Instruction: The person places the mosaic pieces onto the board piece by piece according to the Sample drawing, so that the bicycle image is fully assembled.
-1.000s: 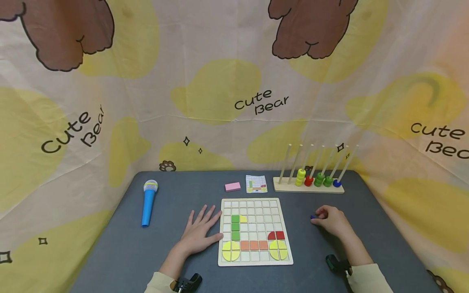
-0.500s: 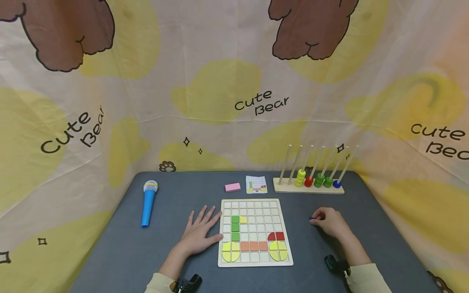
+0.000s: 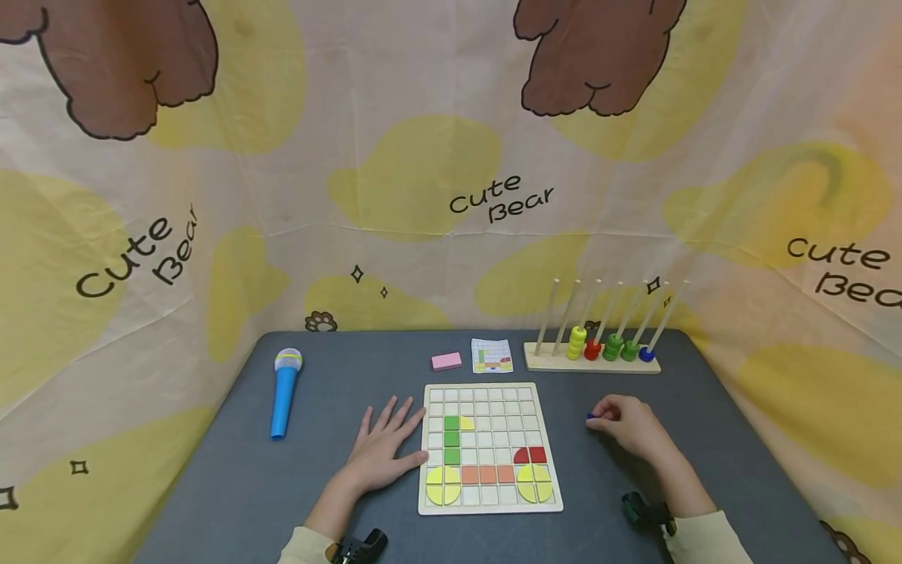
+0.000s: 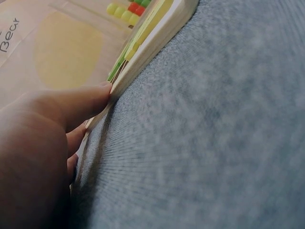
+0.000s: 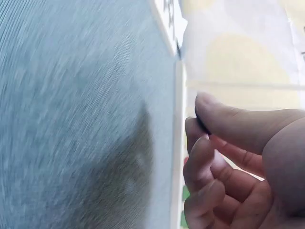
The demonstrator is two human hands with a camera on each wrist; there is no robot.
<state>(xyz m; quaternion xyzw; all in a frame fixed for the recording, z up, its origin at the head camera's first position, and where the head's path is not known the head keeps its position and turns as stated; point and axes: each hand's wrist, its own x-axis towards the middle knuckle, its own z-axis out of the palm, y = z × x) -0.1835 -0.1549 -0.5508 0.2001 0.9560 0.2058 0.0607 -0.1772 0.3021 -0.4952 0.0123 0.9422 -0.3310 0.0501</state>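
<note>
A white grid board (image 3: 488, 499) lies on the table, with green, yellow, orange and red tiles set in some of its squares. My left hand (image 3: 383, 454) rests on the table with fingers spread, its thumb and index fingertip touching the board's left edge; the left wrist view shows the thumb (image 4: 90, 102) against that edge. To the right of the board, my right hand (image 3: 629, 425) pinches a small dark blue piece (image 3: 591, 416) between thumb and fingers. In the right wrist view the piece (image 5: 202, 125) is a thin dark edge, mostly hidden by the fingertips.
Behind the board lie a pink block (image 3: 446, 361) and a small printed card (image 3: 492, 356). A wooden peg rack (image 3: 592, 363) with coloured beads stands at the back right. On the left lies a blue toy microphone (image 3: 283, 399). A patterned cloth (image 3: 423, 172) hangs behind the table.
My right hand has moved slightly left toward the board, still pinching the blue piece. My left hand and the board stay in place.
</note>
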